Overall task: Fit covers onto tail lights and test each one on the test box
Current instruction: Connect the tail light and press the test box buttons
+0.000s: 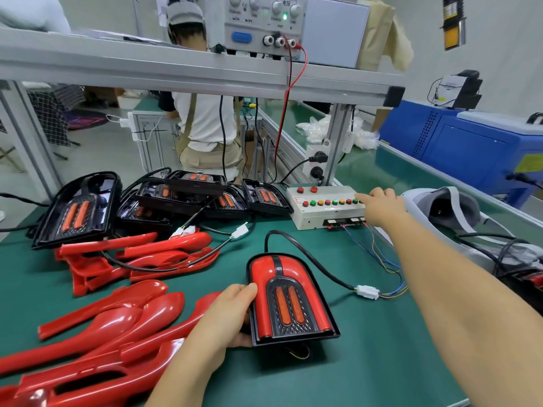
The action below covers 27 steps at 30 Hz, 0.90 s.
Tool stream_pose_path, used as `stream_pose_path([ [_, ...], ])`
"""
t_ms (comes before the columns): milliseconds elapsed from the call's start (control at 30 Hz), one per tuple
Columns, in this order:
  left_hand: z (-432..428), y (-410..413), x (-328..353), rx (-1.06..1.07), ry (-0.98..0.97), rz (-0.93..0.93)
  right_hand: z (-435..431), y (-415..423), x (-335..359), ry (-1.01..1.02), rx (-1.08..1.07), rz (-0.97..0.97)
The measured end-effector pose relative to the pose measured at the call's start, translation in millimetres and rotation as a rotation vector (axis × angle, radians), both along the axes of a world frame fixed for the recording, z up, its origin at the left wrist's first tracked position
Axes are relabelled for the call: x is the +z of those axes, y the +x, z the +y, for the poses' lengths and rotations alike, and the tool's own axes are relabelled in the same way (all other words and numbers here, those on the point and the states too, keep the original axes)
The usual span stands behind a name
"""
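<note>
left hand (226, 314) fingers clamped on the covered tail light (291, 301) edge, pinning it flat on the mat (382, 362) | right hand (380, 202) fingers stretched onto a test box (318, 214) button, guessing to light it

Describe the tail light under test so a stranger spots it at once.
On the green bench, in front of the white test box, lies the tail light, gripped by the left hand. Unlike the black ones behind, it wears a red cover.

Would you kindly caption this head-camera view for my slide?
Left hand grips a red-covered black tail light; right hand touches buttons on the white test box.
</note>
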<state>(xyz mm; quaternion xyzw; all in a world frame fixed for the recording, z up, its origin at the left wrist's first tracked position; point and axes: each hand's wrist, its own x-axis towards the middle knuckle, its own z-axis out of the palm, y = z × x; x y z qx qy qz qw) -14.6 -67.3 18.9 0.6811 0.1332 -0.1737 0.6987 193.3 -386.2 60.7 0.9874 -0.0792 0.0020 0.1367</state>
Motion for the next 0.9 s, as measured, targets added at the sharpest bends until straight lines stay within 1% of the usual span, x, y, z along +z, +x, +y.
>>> stream_pose_path([
  [233,0,0,1,0.016,-0.003,0.003,-4,4,1,0.012,-0.045,0.022],
  [733,0,0,1,0.02,-0.003,0.011,6,11,0,-0.023,0.029,0.07],
  [900,0,0,1,0.023,0.0,0.007,5,12,-2,-0.031,0.017,0.051],
])
